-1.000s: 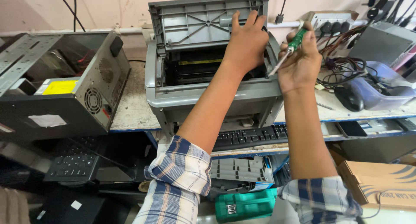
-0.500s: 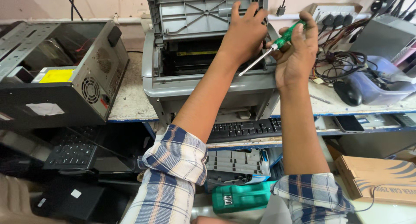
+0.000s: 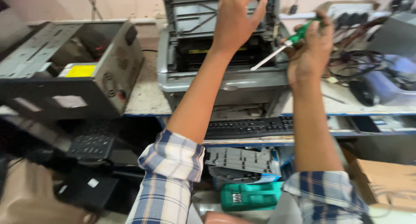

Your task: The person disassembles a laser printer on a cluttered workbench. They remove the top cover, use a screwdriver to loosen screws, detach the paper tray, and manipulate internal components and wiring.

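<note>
Since the earlier frame your left hand (image 3: 236, 22) has risen to the top of the raised lid (image 3: 203, 11) of the grey printer (image 3: 225, 78), fingers curled over its upper edge. Your right hand (image 3: 310, 55) is closed around the green-handled screwdriver (image 3: 288, 44), its shaft angled down-left toward the printer's open cavity. The printer sits on the table (image 3: 147, 98), beside an open computer case (image 3: 69, 70). A black keyboard (image 3: 249, 127) lies on the shelf below.

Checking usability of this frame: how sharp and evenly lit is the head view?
Head view: motion blur smears the left hand, right hand and screwdriver; the computer case is soft too; lighting is flat, shelves under the bench dark.
</note>
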